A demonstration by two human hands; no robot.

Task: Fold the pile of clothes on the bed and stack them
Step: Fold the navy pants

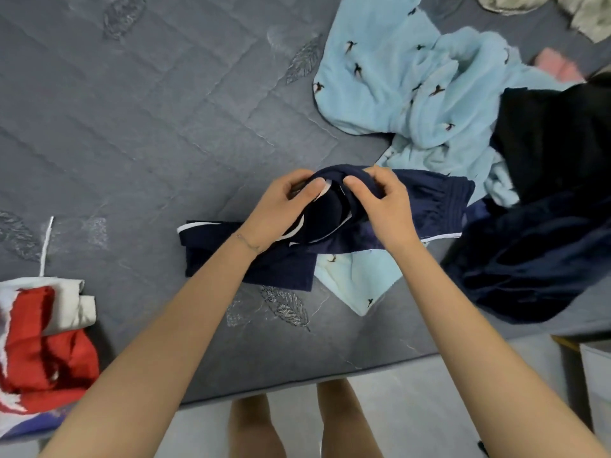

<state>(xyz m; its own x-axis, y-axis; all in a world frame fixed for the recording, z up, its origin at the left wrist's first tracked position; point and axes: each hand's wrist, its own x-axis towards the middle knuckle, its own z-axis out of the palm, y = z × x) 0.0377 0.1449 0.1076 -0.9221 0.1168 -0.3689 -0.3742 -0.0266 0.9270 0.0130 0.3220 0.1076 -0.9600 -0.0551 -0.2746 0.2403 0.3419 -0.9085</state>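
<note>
The held garment lay on the bed, mid-width and close to its near edge. The left hand and the right hand gripped its far part side by side, thumbs almost touching. Under the held garment lay the fleece, which spread behind it and to its right, with one corner poking out on its near side. Right of the held garment, touching it, a heap of clothes overlapped the fleece. Well to its left, at the bed's near edge, sat a folded stack, with a cord just behind. Far behind and to the right lay crumpled cloths.
</note>
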